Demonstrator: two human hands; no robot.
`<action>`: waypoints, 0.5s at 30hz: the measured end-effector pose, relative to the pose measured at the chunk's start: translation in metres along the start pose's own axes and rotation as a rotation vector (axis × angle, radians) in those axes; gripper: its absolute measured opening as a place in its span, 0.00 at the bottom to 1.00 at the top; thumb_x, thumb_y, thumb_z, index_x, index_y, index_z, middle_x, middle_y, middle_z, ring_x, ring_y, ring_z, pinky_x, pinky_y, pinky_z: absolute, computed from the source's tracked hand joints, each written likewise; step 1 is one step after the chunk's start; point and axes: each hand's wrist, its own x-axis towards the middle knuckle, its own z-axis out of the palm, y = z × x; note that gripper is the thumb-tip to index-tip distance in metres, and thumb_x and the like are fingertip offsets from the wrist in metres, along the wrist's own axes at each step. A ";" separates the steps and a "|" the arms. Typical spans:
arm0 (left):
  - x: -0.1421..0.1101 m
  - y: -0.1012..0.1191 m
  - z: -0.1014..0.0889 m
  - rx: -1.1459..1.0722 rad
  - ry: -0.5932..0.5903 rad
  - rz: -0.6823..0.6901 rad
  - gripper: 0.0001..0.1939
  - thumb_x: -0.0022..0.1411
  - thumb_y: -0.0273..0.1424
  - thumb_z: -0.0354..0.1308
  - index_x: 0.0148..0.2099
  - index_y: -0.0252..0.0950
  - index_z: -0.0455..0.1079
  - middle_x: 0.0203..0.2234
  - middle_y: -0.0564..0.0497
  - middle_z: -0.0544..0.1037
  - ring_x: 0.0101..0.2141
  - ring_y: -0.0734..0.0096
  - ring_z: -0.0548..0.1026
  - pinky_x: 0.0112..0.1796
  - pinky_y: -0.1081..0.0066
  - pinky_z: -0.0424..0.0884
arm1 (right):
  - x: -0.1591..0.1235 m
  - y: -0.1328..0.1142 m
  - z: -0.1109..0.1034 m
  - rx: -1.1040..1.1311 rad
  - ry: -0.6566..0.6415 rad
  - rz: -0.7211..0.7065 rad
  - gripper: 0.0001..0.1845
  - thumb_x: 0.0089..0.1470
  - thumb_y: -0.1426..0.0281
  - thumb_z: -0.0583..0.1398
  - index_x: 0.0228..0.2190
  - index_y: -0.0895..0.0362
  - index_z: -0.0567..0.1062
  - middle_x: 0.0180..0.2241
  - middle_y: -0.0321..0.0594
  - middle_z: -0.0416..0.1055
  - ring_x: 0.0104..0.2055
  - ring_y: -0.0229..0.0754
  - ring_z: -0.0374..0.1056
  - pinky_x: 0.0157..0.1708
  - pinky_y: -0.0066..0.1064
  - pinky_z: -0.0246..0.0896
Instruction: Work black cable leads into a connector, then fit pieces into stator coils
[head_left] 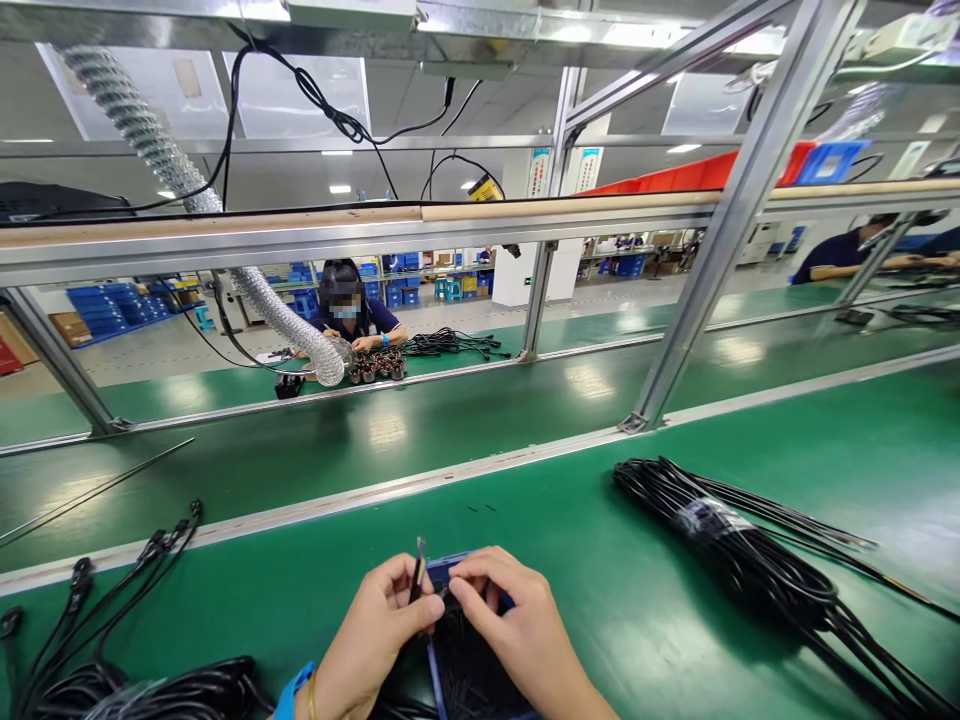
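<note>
Left hand point(381, 618) pinches a slim black piece point(417, 578); right hand point(517, 608) curls, hold unclear.

Place: factory assembly workshop
Surfaces: long green worktops point(585, 560)
Overhead: ribbed silver flexible duct point(146, 130)
Storage: stacked blue plastic crates point(116, 318)

Table point(585, 570) smooth, glossy, cable bundle point(780, 570) in satiny plastic, wrap point(710, 518) of crinkled shiny film, post point(697, 300) of smooth metal, duct point(277, 313) of ridged foil, tray point(437, 675) plastic-looking.

No text is legible; the pillar signs point(590, 168) look too small.
</note>
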 end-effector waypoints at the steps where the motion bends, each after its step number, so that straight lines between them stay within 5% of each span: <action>1: 0.000 0.000 -0.001 -0.008 0.006 0.010 0.23 0.43 0.41 0.75 0.28 0.36 0.65 0.24 0.57 0.67 0.28 0.74 0.64 0.33 0.73 0.62 | 0.000 0.001 0.002 0.023 -0.007 0.039 0.07 0.54 0.67 0.62 0.27 0.55 0.80 0.26 0.39 0.76 0.26 0.40 0.67 0.24 0.28 0.60; 5: 0.000 0.000 -0.003 -0.028 0.001 0.005 0.27 0.41 0.40 0.77 0.26 0.37 0.60 0.23 0.58 0.66 0.27 0.75 0.62 0.33 0.73 0.61 | -0.004 0.004 0.014 0.146 -0.129 0.172 0.07 0.52 0.67 0.62 0.27 0.57 0.79 0.22 0.35 0.72 0.23 0.36 0.64 0.24 0.26 0.58; 11: 0.002 0.000 -0.005 -0.067 -0.015 0.018 0.27 0.43 0.42 0.76 0.26 0.37 0.59 0.23 0.58 0.67 0.27 0.75 0.64 0.32 0.72 0.61 | -0.001 0.003 0.011 0.227 -0.129 0.202 0.14 0.51 0.62 0.63 0.37 0.57 0.79 0.27 0.37 0.75 0.26 0.38 0.66 0.27 0.28 0.61; 15: 0.002 0.003 -0.007 -0.038 -0.018 0.021 0.27 0.43 0.42 0.75 0.26 0.38 0.58 0.23 0.58 0.67 0.27 0.75 0.62 0.32 0.72 0.59 | 0.004 -0.001 -0.014 -0.118 -0.191 0.152 0.05 0.52 0.67 0.65 0.33 0.55 0.79 0.28 0.37 0.76 0.29 0.41 0.68 0.30 0.30 0.61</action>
